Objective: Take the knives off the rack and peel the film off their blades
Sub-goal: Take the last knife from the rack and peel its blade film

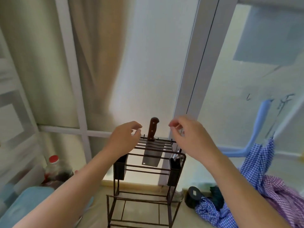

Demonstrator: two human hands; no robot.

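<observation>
A dark metal wire rack point(148, 171) stands on the pale floor in front of the window. A cleaver point(152, 151) hangs upright in its top slots, brown wooden handle up, wide grey blade down. My left hand point(123, 137) hovers just left of the handle with fingers curled and apart, holding nothing. My right hand point(189, 135) hovers to the right of the handle, also empty, fingers loosely bent. Neither hand touches the knife. Black holders point(120, 167) hang on the rack's two sides; the right one point(175, 170) shows some metal utensils.
A red-capped bottle point(55, 170) stands at the lower left beside a light blue item point(24, 204). Checked blue and purple cloths point(266, 186) pile at the right near a blue plastic hanger point(261, 129). A black round object point(195, 195) lies by the rack's right foot.
</observation>
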